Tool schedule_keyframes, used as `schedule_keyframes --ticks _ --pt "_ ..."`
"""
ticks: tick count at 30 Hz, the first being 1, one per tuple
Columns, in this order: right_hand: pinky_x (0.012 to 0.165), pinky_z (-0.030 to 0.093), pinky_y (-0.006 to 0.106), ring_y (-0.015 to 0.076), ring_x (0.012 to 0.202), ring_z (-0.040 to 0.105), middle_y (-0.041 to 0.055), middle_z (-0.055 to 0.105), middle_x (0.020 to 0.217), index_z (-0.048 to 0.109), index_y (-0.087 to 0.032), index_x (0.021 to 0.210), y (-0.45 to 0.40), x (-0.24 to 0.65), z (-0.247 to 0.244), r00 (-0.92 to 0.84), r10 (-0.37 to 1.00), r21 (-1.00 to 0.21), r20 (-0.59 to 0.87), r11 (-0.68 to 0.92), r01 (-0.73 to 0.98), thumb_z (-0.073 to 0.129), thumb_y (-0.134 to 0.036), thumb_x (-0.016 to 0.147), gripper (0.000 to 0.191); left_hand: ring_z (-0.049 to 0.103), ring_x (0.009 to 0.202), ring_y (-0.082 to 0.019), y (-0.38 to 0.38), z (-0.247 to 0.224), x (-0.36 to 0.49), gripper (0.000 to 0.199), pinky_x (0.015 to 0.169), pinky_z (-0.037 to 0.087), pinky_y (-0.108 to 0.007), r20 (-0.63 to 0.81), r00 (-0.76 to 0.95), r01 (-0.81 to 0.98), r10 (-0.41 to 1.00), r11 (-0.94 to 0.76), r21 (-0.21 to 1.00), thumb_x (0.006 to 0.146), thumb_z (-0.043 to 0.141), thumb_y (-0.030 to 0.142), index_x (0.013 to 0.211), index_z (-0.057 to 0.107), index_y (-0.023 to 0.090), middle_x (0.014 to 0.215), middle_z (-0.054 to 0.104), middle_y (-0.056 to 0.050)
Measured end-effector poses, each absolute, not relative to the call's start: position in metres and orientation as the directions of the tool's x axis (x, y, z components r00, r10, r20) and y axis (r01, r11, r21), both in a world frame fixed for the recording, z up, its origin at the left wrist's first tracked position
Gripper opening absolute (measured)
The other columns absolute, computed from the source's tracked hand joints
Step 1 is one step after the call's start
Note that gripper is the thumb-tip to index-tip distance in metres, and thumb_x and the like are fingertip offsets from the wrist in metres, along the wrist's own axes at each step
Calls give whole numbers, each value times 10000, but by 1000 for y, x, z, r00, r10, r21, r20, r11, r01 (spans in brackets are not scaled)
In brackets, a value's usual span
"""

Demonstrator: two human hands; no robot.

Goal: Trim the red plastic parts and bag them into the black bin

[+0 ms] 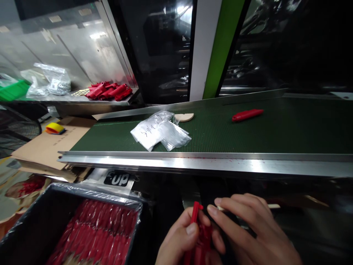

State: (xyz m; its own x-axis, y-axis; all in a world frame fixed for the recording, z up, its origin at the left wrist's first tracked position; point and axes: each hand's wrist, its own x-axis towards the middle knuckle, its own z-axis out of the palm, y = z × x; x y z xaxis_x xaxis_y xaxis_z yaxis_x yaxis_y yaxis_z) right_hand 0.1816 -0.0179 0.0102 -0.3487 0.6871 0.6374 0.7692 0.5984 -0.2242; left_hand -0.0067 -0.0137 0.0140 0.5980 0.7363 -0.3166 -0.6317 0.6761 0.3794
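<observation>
Item in hand: red part (pixel 196 235). My left hand (pixel 183 241) is gripping it upright below the near edge of the belt (pixel 248 136), fingers clenched around it; my right hand (pixel 248 232) is pinching its top while also holding a thin pale stick (pixel 271 206).

Done, by my reckoning: the bin (pixel 24 224) at lower left is filling with rows of red parts (pixel 96 228).

Left: one red piece (pixel 247 115) is lying on the belt toward its far right; a red pile (pixel 109 91) is waiting on the far-left shelf.

Belt: green, steel-railed, carrying clear bags (pixel 160 130) and a tan oval (pixel 184 117).

Room: dim, machine windows behind, cardboard (pixel 46 147) at left.
</observation>
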Motion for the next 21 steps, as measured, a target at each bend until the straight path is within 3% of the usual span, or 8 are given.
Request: schedule_keyframes --ticks 6,12,18,21 --pt "897 498 410 220 987 649 63 694 1089 652 -263 1223 -20 183 6 -366 683 -197 632 599 776 499 -152 924 354 597 507 -121 -17 6 -5 245 487 428 -203 -296 599 -645 744 667 372 900 609 415 938 618 174 858 656 -66" --pt "831 498 345 185 1023 601 79 609 1106 638 -194 1199 -15 178 13 -49 716 -439 696 479 761 557 68 829 460 676 562 -144 -26 -20 2 247 454 426 -169 -366 584 -697 725 679 233 954 517 411 918 632 195 880 661 -19" --pt "834 494 337 188 1060 582 100 597 1142 622 -171 1233 -12 178 4 -191 757 -435 625 540 720 525 45 866 436 698 590 -150 -29 -30 7 302 433 429 -121 -119 579 -791 807 591 161 977 450 410 1010 649 185 949 687 -78" --pt "844 537 306 176 1054 604 97 616 1134 629 -168 1215 -11 181 -6 -206 762 -454 614 555 697 510 -7 885 386 702 627 -139 -19 -21 6 297 488 461 -120 -119 603 -768 789 614 182 993 442 378 1027 645 165 960 684 -89"
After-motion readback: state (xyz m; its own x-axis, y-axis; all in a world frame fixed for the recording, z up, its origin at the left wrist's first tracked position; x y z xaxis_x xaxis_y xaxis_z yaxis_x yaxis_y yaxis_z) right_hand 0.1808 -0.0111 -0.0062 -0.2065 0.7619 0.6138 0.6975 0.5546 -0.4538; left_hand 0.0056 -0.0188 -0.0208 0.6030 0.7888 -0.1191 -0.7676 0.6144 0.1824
